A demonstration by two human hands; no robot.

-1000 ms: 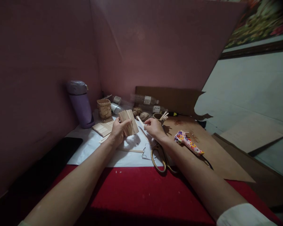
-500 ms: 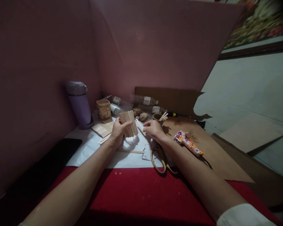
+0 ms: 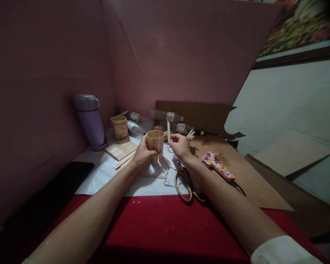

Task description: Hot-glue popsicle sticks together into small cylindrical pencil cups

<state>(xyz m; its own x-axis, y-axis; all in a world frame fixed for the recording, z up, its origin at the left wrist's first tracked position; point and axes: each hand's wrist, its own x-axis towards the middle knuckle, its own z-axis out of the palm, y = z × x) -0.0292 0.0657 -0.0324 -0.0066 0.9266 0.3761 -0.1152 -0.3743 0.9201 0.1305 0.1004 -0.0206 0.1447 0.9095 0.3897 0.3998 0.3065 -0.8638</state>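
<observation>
My left hand (image 3: 145,152) is wrapped round a small cup made of wooden craft sticks (image 3: 156,141), its scalloped rim facing up. Just to its right, my right hand (image 3: 179,146) pinches a single craft stick (image 3: 168,131), held upright and apart from the cup. Below my right wrist lie scissors with gold-coloured handles (image 3: 185,187). A flower-patterned glue gun (image 3: 218,165) rests to the right of my forearm. Loose craft sticks (image 3: 123,161) and a flat panel of sticks (image 3: 121,149) are left of my left hand.
A purple tumbler (image 3: 91,126) and a woven-looking small basket (image 3: 119,127) stand at the back left. Clear plastic bottles (image 3: 167,116) lie behind my hands. More sticks (image 3: 190,135) poke up from a container behind my right hand. Brown cardboard (image 3: 247,183) covers the right side.
My left hand has turned the stick cup upright, so its opening now shows. My right hand has raised a craft stick to vertical beside it.
</observation>
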